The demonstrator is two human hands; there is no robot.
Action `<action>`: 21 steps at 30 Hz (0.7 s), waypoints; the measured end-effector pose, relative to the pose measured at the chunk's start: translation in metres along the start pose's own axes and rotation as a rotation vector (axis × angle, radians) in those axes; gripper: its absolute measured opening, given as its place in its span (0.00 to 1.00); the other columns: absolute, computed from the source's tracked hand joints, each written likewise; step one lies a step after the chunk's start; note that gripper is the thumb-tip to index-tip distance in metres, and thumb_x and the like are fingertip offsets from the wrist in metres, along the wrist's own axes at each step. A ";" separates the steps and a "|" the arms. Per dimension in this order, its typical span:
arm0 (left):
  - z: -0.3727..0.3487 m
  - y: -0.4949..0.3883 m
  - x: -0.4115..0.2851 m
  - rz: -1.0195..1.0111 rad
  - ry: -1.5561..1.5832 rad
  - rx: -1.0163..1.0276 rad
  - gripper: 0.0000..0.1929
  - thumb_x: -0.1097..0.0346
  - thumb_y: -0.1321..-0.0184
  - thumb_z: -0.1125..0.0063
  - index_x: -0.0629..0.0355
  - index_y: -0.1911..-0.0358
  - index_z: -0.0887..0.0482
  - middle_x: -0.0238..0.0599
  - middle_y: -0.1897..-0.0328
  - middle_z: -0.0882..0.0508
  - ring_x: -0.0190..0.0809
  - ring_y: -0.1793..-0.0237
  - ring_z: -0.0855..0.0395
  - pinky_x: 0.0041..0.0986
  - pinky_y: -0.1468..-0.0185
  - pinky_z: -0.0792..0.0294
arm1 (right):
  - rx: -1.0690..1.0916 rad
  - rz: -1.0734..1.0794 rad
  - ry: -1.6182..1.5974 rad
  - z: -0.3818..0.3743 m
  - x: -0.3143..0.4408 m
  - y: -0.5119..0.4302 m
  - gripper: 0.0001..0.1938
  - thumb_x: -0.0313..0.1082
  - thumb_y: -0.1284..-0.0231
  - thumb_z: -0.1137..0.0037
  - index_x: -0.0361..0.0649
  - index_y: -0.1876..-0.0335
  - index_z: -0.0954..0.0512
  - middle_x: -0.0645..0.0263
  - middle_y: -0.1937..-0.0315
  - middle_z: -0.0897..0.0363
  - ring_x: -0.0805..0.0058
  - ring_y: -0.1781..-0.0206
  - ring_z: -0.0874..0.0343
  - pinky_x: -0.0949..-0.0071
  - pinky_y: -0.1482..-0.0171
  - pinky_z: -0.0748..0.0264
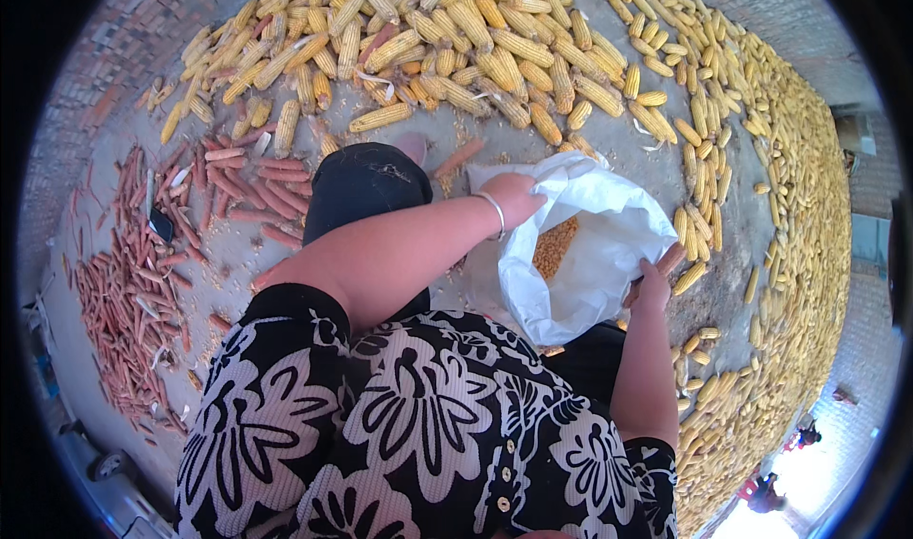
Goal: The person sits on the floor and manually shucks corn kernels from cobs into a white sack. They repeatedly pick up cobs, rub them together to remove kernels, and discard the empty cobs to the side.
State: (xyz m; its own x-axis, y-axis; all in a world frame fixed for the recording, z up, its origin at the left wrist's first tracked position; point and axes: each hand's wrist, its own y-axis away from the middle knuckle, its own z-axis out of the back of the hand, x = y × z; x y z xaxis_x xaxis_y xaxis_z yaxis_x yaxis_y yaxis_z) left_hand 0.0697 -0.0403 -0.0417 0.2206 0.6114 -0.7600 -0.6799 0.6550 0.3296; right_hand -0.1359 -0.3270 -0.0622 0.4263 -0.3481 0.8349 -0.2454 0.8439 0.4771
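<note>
A white woven plastic sack [531, 254] stands with its mouth wide apart before me, with loose yellow corn kernels [556, 247] inside. My left hand [512, 198], below a wrist with a pale bracelet, grips the sack's rim on its far left side. At the right side of the rim, my right hand [653, 288] is closed around a bare reddish corncob [670, 259], its fingertips against the sack. Part of that cob is hidden by the fingers.
Yellow ears of corn [463, 33] lie heaped ahead, and a large pile [806, 268] spreads along the right. Bare red cobs [128, 311] cover the floor at left, near a dark phone-like object [161, 225]. People [763, 495] are far off at lower right.
</note>
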 end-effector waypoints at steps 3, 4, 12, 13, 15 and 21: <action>0.015 -0.016 -0.006 0.005 0.057 -0.034 0.22 0.48 0.37 0.46 0.61 0.54 0.15 0.54 0.58 0.14 0.56 0.56 0.16 0.43 0.49 0.27 | 0.010 -0.030 -0.054 -0.009 0.024 -0.011 0.15 0.32 0.47 0.36 0.31 0.58 0.25 0.63 0.72 0.25 0.73 0.77 0.25 0.74 0.76 0.29; 0.024 -0.023 -0.007 0.034 0.049 -0.026 0.21 0.49 0.37 0.46 0.61 0.54 0.15 0.54 0.59 0.13 0.55 0.57 0.15 0.42 0.50 0.26 | 0.015 -0.026 -0.090 -0.014 0.034 -0.015 0.15 0.32 0.47 0.37 0.31 0.57 0.25 0.63 0.71 0.24 0.72 0.76 0.24 0.73 0.75 0.28; 0.051 -0.062 -0.018 -0.037 0.463 -0.193 0.18 0.53 0.39 0.39 0.62 0.56 0.13 0.42 0.66 0.12 0.38 0.66 0.14 0.31 0.57 0.25 | -0.047 0.026 -0.158 -0.045 0.124 -0.058 0.14 0.30 0.45 0.40 0.31 0.55 0.26 0.59 0.60 0.21 0.64 0.67 0.19 0.66 0.68 0.22; 0.055 -0.065 -0.019 -0.066 0.473 -0.219 0.18 0.54 0.39 0.39 0.62 0.56 0.13 0.41 0.66 0.12 0.37 0.66 0.14 0.30 0.57 0.25 | -0.014 0.055 -0.190 -0.051 0.134 -0.064 0.13 0.30 0.45 0.40 0.31 0.57 0.26 0.59 0.62 0.21 0.64 0.68 0.19 0.66 0.70 0.23; 0.063 -0.071 -0.023 -0.102 0.465 -0.268 0.18 0.55 0.38 0.39 0.63 0.56 0.13 0.39 0.66 0.12 0.35 0.66 0.15 0.28 0.57 0.25 | 0.005 0.114 -0.263 -0.062 0.150 -0.073 0.11 0.31 0.45 0.40 0.33 0.60 0.25 0.61 0.66 0.22 0.66 0.71 0.21 0.67 0.74 0.26; 0.091 -0.076 -0.042 -0.281 0.718 -0.438 0.18 0.53 0.41 0.39 0.64 0.66 0.14 0.45 0.73 0.15 0.41 0.71 0.17 0.32 0.63 0.27 | 0.083 0.166 -0.142 -0.079 0.194 -0.107 0.08 0.32 0.43 0.43 0.35 0.62 0.25 0.60 0.69 0.24 0.68 0.74 0.24 0.68 0.76 0.29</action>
State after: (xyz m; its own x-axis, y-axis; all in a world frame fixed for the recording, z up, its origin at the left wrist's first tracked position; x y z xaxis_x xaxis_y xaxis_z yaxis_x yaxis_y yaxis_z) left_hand 0.1753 -0.0752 0.0162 0.0276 -0.0692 -0.9972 -0.9056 0.4206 -0.0543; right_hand 0.0417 -0.4526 0.0276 0.2489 -0.2658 0.9313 -0.3753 0.8600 0.3457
